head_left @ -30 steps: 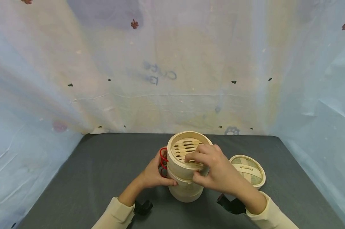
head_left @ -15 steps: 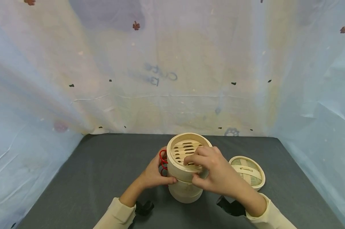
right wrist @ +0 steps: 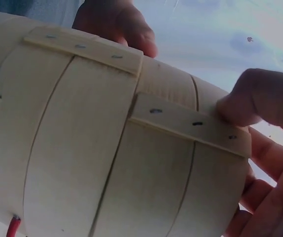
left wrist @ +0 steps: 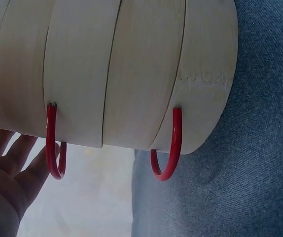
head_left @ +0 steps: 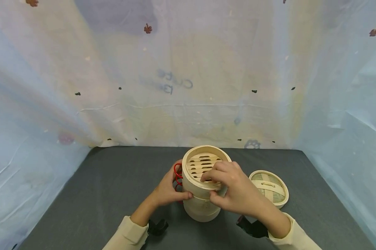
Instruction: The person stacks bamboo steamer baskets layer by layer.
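Observation:
In the head view a stack of round bamboo steamer baskets stands on the dark table; its upper basket [head_left: 192, 182] shows a slatted floor and tilts towards me. Beneath it is the lower basket [head_left: 202, 211]. My left hand [head_left: 169, 190] grips the stack's left side, thumb in front, fingers behind and partly hidden. With my right hand [head_left: 236, 189] I pinch the near right rim of the upper basket, fingertips inside and thumb outside. Red rings [left wrist: 175, 143] hang from the stack's side. Stapled wooden strips [right wrist: 176, 121] cross its wall in the right wrist view.
A round woven steamer lid [head_left: 270, 189] with a strap handle lies right of the stack, partly behind my right forearm. The dark tabletop [head_left: 122, 173] reaches back to a pale patterned curtain [head_left: 206, 69], which also closes both sides.
Both hands keep their holds on the stack. The head view has shifted slightly, and the baskets appear a little lower in it; otherwise hardly anything has moved.

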### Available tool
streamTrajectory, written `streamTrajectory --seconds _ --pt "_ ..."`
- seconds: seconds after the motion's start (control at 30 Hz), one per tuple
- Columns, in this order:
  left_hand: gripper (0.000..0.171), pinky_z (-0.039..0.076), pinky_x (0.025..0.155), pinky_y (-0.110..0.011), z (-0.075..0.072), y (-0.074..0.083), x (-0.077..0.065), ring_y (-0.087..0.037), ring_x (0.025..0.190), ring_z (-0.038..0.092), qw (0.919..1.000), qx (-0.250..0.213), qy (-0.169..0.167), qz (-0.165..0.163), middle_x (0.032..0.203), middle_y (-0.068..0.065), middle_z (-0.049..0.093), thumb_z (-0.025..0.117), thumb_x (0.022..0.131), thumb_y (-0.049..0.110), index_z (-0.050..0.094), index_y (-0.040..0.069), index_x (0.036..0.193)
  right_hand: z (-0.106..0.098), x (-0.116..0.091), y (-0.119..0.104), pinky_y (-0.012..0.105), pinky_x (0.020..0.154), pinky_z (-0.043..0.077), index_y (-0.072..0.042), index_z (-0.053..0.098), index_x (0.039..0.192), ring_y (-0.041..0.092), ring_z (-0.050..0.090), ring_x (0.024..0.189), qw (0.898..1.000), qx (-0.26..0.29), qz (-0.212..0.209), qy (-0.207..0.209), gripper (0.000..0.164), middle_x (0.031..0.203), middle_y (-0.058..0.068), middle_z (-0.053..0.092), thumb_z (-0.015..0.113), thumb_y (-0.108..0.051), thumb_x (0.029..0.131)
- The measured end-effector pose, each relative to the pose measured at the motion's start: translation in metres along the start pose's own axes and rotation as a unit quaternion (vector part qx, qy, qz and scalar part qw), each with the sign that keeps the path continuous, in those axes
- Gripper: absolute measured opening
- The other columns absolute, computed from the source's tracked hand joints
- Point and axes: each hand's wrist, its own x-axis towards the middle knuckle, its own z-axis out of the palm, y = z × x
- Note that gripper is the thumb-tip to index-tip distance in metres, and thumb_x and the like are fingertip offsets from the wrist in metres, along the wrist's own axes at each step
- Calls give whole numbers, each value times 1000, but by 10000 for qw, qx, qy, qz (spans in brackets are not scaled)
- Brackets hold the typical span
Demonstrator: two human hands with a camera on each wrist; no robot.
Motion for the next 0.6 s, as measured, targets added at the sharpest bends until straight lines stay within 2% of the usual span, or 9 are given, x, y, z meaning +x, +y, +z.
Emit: streamTrajectory --seconds 0.1,0.2,0.33,0.4,0.5,0.6 --pt "92 49 92 -42 0 1 0 -17 115 55 10000 47 7 59 137 -14 50 78 76 46 27 23 150 -2 -1 1 28 74 30 -28 66 99 0 43 79 9999 76 58 -73 38 83 -14 51 74 -9 67" --pt "92 49 91 -42 0 1 0 -17 115 56 10000 51 1 32 138 -9 50 78 76 46 28 23 150 -5 -2 4 29 77 34 -26 66 103 1 46 81 9994 329 127 -74 38 86 -12 53 76 -11 69" --pt "90 49 92 -44 -1 1 2 -18 118 55 10000 17 8 61 139 -3 49 78 76 47 29 24 149 -14 -5 10 28 76 38 -24 65 112 8 46 88 9968 723 326 55 44 95 -8 56 75 -10 72" --pt "90 49 93 -43 -2 1 4 -19 119 54 9998 36 54 192 139 -4 49 77 77 48 30 23 149 -19 -7 13 25 74 39 -25 63 117 10 45 92 9957 774 491 95 48 103 -6 57 75 -11 73" --pt "90 49 95 -40 -3 3 6 -20 121 53 9990 84 179 392 139 -5 48 76 77 50 30 20 149 -26 -10 17 29 82 42 -23 59 124 13 47 106 9948 739 695 118 55 115 -4 57 76 -11 73" --pt "91 47 98 -36 -3 7 7 -19 125 50 9977 50 342 587 142 -7 46 76 77 48 29 17 149 -33 -14 21 33 94 40 -19 57 129 14 46 119 9941 644 859 123 61 126 -3 56 77 -11 73"
